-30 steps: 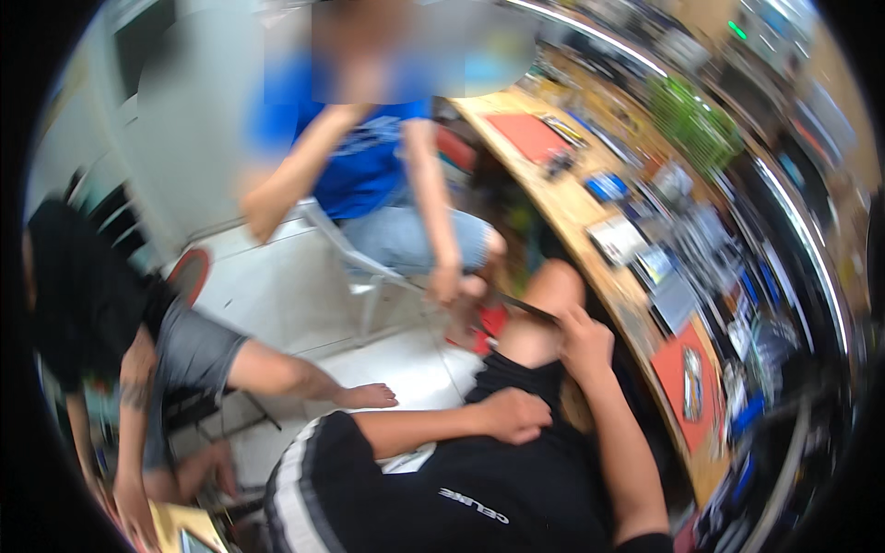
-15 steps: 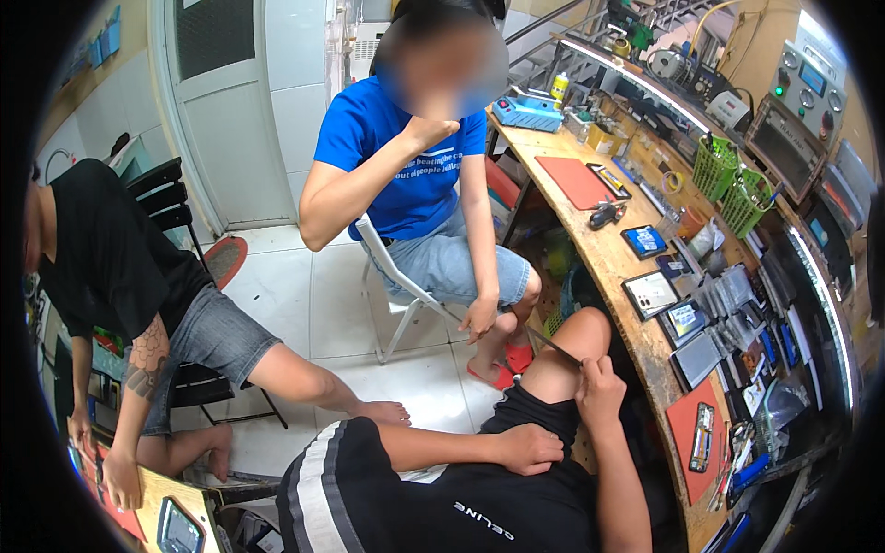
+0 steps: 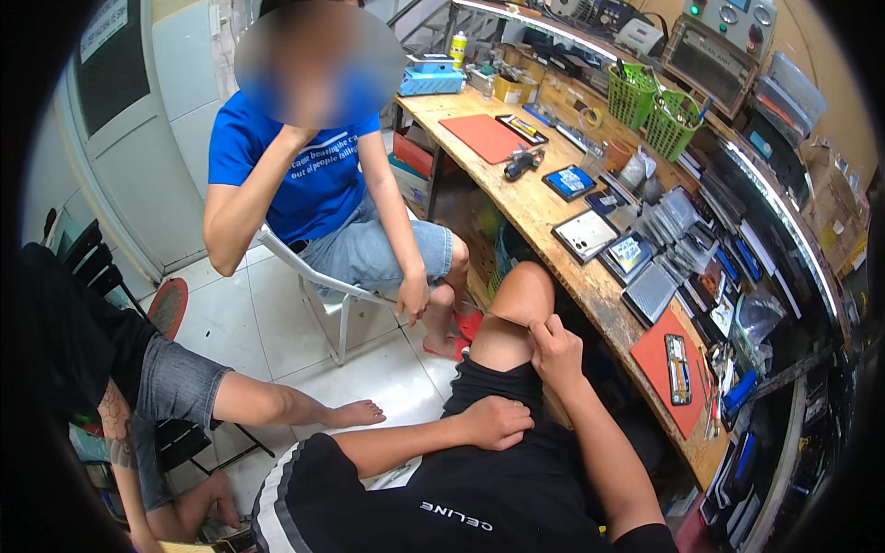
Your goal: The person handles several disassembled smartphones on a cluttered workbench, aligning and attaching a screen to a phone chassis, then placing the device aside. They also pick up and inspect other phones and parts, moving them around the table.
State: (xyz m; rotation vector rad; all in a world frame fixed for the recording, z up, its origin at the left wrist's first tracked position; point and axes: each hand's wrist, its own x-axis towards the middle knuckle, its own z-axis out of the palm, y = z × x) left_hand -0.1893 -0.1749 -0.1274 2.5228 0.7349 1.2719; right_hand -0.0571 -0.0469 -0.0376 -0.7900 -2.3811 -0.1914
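Note:
My left hand (image 3: 498,422) lies on my black shorts at my lap, its fingers slightly bent and nothing visible in them. Above my right thigh, my right hand (image 3: 555,353) pinches a thin dark strip (image 3: 507,320) between thumb and fingers. The strip points left across my bare knee; its exact kind is too fine to make out. To the right of that hand stands the wooden workbench (image 3: 590,295). On its near end, an opened phone (image 3: 678,369) rests on a red mat (image 3: 651,348).
A person in a blue shirt (image 3: 313,184) sits ahead on a white chair (image 3: 336,318). Another person in denim shorts (image 3: 180,382) sits at left. The bench bears phones (image 3: 585,235), a second red mat (image 3: 475,136), green baskets (image 3: 671,127) and several small tools.
The view has swung right, so people and bench appear further left. My right hand still pinches the strip, which now shows thinner. My left hand stays on my lap.

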